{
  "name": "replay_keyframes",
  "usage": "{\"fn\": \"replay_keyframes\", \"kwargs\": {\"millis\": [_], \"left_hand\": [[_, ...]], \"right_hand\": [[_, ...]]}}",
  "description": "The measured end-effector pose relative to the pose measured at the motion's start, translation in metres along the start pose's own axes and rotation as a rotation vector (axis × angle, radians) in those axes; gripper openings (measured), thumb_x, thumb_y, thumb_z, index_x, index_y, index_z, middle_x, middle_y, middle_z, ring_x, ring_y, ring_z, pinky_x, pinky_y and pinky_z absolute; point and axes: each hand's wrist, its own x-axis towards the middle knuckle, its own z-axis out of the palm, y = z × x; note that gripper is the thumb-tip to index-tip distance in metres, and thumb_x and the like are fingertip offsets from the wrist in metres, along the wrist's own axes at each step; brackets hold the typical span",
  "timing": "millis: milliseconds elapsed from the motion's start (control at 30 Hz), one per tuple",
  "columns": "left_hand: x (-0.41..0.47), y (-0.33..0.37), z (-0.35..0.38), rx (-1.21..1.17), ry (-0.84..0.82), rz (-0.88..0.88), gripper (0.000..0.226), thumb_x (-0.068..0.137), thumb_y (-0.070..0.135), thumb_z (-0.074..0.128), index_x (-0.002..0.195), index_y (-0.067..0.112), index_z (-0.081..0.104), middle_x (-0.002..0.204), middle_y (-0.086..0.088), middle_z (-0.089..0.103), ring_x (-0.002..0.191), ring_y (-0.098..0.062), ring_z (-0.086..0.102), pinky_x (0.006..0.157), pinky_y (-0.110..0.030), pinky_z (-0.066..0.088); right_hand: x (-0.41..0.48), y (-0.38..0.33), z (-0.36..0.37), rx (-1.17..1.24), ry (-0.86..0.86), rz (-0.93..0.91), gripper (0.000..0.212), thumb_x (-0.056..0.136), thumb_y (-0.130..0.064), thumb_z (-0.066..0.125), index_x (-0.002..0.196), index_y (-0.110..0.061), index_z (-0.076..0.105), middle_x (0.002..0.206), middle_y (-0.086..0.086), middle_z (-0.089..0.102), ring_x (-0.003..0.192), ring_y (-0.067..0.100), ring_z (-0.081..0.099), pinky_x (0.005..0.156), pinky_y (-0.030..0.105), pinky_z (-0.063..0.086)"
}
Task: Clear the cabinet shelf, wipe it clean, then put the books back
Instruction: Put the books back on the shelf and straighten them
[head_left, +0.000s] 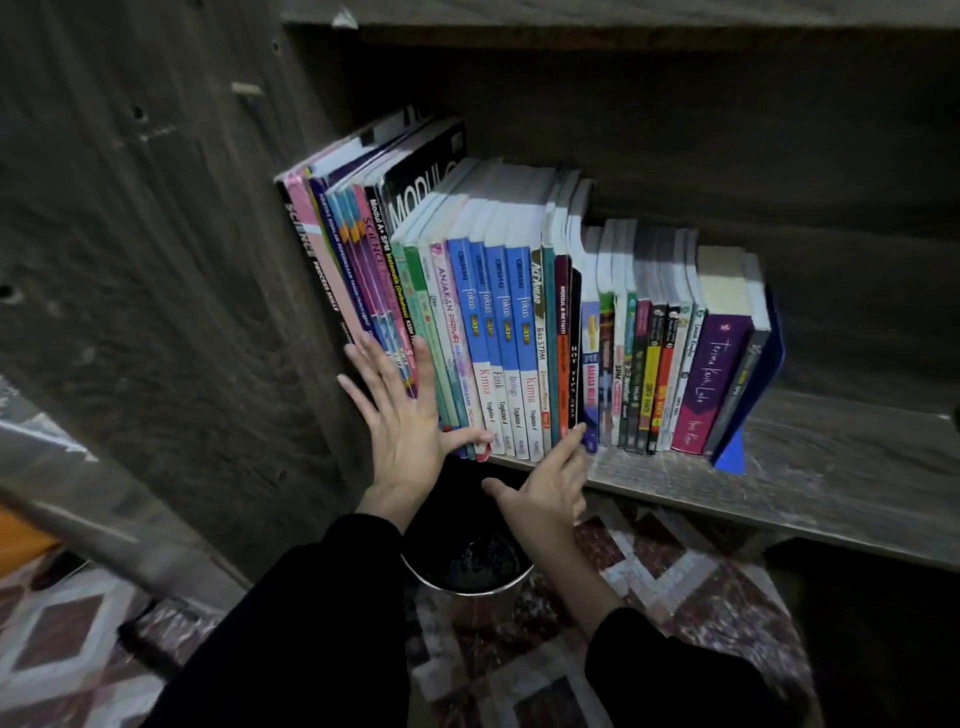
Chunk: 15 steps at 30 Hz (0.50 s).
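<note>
The books (519, 322) stood in a packed row on the shelf (831, 467), mostly thin, floppy paperbacks, heavy as a batch and best squeezed from both ends. The left hand (410, 431) lay spread flat on the leftmost spines; the right hand (550, 483) was open, fingertips touching, holding nothing. Below, a dark bin (467, 561) held something unclear.

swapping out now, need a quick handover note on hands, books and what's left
Left hand: open, flat against the spines at the left end of the books.
Right hand: open, fingertips at the foot of the spines mid-row, holding nothing.
Books: all upright in one row on the shelf, leaning left; a blue bookend stands at the right end.
A dark bin sits on the floor below.
No cloth in view.
Done: cannot tell whether the shelf has been wiped.
Left: if unwiped, clear, wipe, restock.
</note>
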Motion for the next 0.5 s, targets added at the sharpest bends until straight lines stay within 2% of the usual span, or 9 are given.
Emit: {"fn": "replay_keyframes", "kwargs": {"millis": [67, 133, 200, 233, 300, 400, 500], "left_hand": [[-0.001, -0.002, 0.001, 0.002, 0.005, 0.017, 0.142, 0.048, 0.087, 0.050, 0.144, 0.022, -0.032, 0.140, -0.021, -0.048, 0.136, -0.051, -0.019, 0.104, -0.068, -0.003], [-0.002, -0.001, 0.002, -0.005, 0.012, 0.018, 0.136, 0.052, 0.090, 0.042, 0.145, 0.021, -0.030, 0.145, -0.029, -0.037, 0.136, -0.054, -0.009, 0.105, -0.068, 0.002], [-0.004, 0.000, 0.002, -0.027, 0.013, 0.010, 0.133, 0.054, 0.090, 0.040, 0.145, 0.021, -0.029, 0.145, -0.038, -0.018, 0.137, -0.049, -0.016, 0.106, -0.067, 0.005], [-0.004, 0.000, 0.001, -0.042, 0.009, 0.007, 0.133, 0.054, 0.089, 0.042, 0.145, 0.022, -0.029, 0.144, -0.040, -0.014, 0.137, -0.046, -0.021, 0.107, -0.066, 0.004], [-0.003, 0.002, 0.001, -0.063, 0.008, -0.001, 0.132, 0.054, 0.084, 0.043, 0.145, 0.022, -0.028, 0.143, -0.044, -0.009, 0.137, -0.046, -0.022, 0.108, -0.063, 0.003], [-0.002, 0.004, -0.001, -0.064, -0.008, -0.011, 0.133, 0.053, 0.081, 0.046, 0.145, 0.020, -0.028, 0.142, -0.049, -0.002, 0.134, -0.060, -0.006, 0.107, -0.062, 0.003], [-0.003, 0.007, -0.004, -0.042, -0.024, -0.037, 0.138, 0.050, 0.081, 0.051, 0.145, 0.019, -0.029, 0.142, -0.050, -0.001, 0.134, -0.063, -0.001, 0.107, -0.063, 0.002]], "right_hand": [[0.000, 0.007, -0.005, -0.032, 0.010, -0.050, 0.111, 0.082, -0.032, 0.071, 0.150, -0.013, -0.015, 0.158, 0.012, 0.006, 0.146, 0.026, 0.006, 0.115, 0.044, 0.011], [0.004, 0.016, -0.015, -0.012, 0.077, -0.137, 0.091, 0.085, -0.029, 0.067, 0.151, -0.012, 0.007, 0.149, 0.010, 0.028, 0.139, 0.026, 0.024, 0.112, 0.042, 0.022], [0.011, 0.020, -0.024, -0.003, 0.161, -0.192, 0.064, 0.087, -0.024, 0.065, 0.139, -0.011, 0.030, 0.131, 0.007, 0.047, 0.126, 0.026, 0.043, 0.103, 0.042, 0.036], [0.014, 0.020, -0.026, -0.012, 0.180, -0.195, 0.055, 0.088, -0.022, 0.064, 0.133, -0.012, 0.035, 0.124, 0.006, 0.052, 0.120, 0.025, 0.047, 0.099, 0.042, 0.039], [0.017, 0.016, -0.026, 0.001, 0.176, -0.173, 0.049, 0.087, -0.020, 0.065, 0.127, -0.013, 0.037, 0.118, 0.005, 0.055, 0.117, 0.024, 0.049, 0.099, 0.042, 0.039], [0.015, 0.014, -0.024, 0.049, 0.141, -0.161, 0.052, 0.085, -0.021, 0.067, 0.126, -0.016, 0.036, 0.120, 0.004, 0.055, 0.117, 0.023, 0.050, 0.102, 0.044, 0.039], [0.015, 0.020, -0.036, 0.028, 0.065, -0.220, 0.045, 0.088, -0.018, 0.064, 0.123, -0.019, 0.037, 0.114, -0.002, 0.057, 0.109, 0.019, 0.054, 0.099, 0.045, 0.042]]}}
